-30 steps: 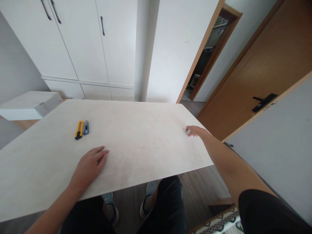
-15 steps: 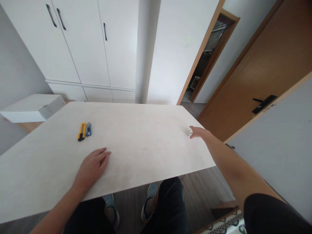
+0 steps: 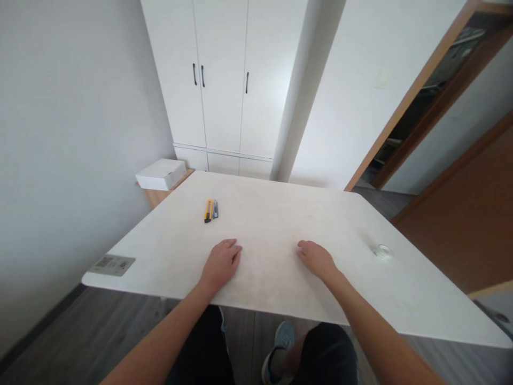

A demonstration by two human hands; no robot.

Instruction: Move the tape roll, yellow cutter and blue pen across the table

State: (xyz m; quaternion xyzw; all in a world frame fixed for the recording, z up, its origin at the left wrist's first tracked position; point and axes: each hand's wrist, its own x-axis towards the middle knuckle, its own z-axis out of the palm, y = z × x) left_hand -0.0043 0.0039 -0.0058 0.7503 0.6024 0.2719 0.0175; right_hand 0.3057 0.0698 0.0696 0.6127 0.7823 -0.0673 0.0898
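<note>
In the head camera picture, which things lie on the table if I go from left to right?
Label sticker → yellow cutter → blue cutter → left hand → right hand → small tape roll.

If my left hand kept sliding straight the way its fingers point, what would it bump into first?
Probably nothing: the left hand points up and slightly right across bare table, passing right of the yellow knife.

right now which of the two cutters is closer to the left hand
The blue cutter: it lies on the right of the pair, the side toward the left hand. The yellow cutter beside it is longer and farther left.
</note>
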